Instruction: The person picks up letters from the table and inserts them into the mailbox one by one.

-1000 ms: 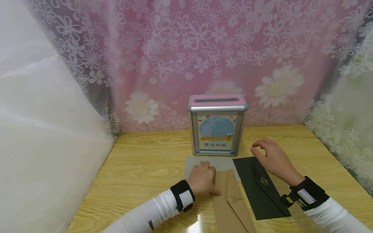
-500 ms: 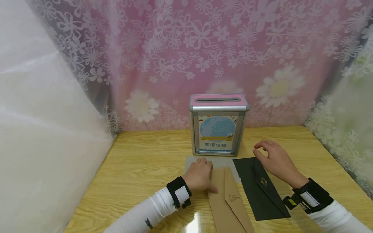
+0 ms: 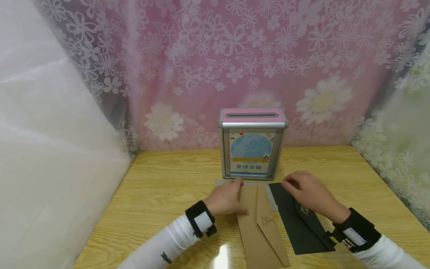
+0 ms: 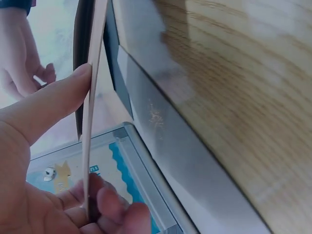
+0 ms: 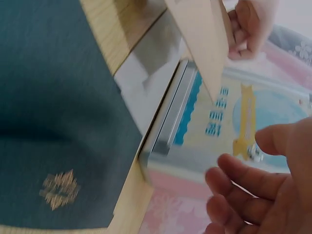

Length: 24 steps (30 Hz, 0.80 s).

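My left hand pinches a brown paper envelope by its left edge. The left wrist view shows the brown envelope edge-on, raised off the table, with the thumb on one face and fingers on the other. Beneath it lies a grey envelope, mostly covered in the head view; its small gold print shows in the left wrist view. A black envelope with a gold emblem lies flat to the right. Over its far end hovers my right hand, fingers loosely bent and holding nothing, as the right wrist view confirms.
A silver-framed letter box with a pink top and a slot stands upright behind the envelopes. The wooden table runs back to a pink flowered curtain. White sheeting hangs at the left.
The brown envelope has risen and shifted slightly left and away from me in my left hand. My right hand has lately moved a little left and lower over the black envelope.
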{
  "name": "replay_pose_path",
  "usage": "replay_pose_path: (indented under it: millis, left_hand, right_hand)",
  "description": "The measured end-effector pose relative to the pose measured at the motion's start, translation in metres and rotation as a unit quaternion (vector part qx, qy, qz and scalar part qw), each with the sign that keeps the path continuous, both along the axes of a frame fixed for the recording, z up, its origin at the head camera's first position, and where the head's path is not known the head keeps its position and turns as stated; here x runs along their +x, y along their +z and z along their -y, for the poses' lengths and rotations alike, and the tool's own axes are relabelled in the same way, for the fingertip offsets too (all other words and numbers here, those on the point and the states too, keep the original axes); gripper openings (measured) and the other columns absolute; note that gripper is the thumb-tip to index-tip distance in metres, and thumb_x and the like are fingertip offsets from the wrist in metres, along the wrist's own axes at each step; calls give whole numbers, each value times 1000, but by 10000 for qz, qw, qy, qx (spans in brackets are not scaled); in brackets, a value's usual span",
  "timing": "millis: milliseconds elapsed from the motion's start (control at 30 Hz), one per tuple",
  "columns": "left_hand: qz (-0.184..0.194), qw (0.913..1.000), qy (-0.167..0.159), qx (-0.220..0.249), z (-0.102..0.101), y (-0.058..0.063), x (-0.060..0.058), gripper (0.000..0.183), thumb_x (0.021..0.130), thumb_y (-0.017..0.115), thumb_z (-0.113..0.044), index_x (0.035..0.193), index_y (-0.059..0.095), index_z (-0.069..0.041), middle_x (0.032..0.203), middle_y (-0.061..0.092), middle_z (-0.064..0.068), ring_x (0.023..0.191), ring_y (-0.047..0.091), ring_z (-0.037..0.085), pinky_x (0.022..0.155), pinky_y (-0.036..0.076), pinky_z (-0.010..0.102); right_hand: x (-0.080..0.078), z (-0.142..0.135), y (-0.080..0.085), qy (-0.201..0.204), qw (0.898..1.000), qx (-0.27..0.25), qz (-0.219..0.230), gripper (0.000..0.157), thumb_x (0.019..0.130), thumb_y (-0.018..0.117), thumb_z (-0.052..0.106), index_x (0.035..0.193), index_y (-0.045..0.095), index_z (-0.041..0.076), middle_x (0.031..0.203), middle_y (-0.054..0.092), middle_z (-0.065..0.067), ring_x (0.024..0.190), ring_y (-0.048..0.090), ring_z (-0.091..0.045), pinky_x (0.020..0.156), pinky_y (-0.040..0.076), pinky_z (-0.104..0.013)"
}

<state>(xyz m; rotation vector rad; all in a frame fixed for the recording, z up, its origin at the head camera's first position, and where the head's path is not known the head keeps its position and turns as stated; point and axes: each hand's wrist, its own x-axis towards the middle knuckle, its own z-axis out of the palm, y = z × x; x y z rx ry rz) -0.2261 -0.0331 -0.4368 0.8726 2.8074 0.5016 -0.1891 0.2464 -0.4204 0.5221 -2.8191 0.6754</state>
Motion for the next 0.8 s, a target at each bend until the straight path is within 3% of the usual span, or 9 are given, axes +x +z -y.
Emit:
replay_pose_path:
  millis: [167,267,367,533,700,800]
  left_hand:
    - [-156,9996,-42,227,2,5,1,87,62,83,-53,130,44,-15,103,62,0,71,53,7,57,49,27]
    - [-263,9988,-109,387,2,8,3,86,63,82,-52,131,44,-16,106,60,0,74,53,7,60,49,28]
    - [-417,9976,-194,511,2,11,4,84,65,81,-51,131,43,-17,107,58,-1,76,52,7,61,49,28]
    - [-649,9955,-271,635,3,15,7,81,66,81,-49,130,44,-17,108,57,-2,80,50,6,64,49,29]
    - [-749,9944,-288,682,3,18,9,80,67,81,-48,131,44,-19,110,56,-3,83,50,7,65,49,30]
    - [-844,9935,-283,714,4,20,10,81,68,82,-46,133,43,-19,114,55,-1,87,51,8,68,50,31]
  right_hand:
    - [3,17,2,352,9965,-90,756,40,96,54,38,121,62,8,98,67,-4,78,60,-13,64,51,-39]
    - [3,24,3,494,9905,-295,1246,53,96,52,43,134,51,5,97,69,-4,77,62,-12,63,52,-37]
    - [2,29,3,610,9834,-563,1612,57,96,54,40,139,44,4,92,69,0,75,62,-13,64,51,-38]
    - [3,35,3,711,9768,-836,1838,48,97,56,27,136,44,2,80,67,5,64,59,-12,61,47,-37]
    - [5,35,5,806,9708,-1237,1891,27,98,54,20,121,49,6,64,60,3,44,42,-11,49,40,-30]
    - [7,35,9,851,9640,-1526,2006,24,98,54,20,118,49,6,59,54,0,39,37,-12,43,39,-28]
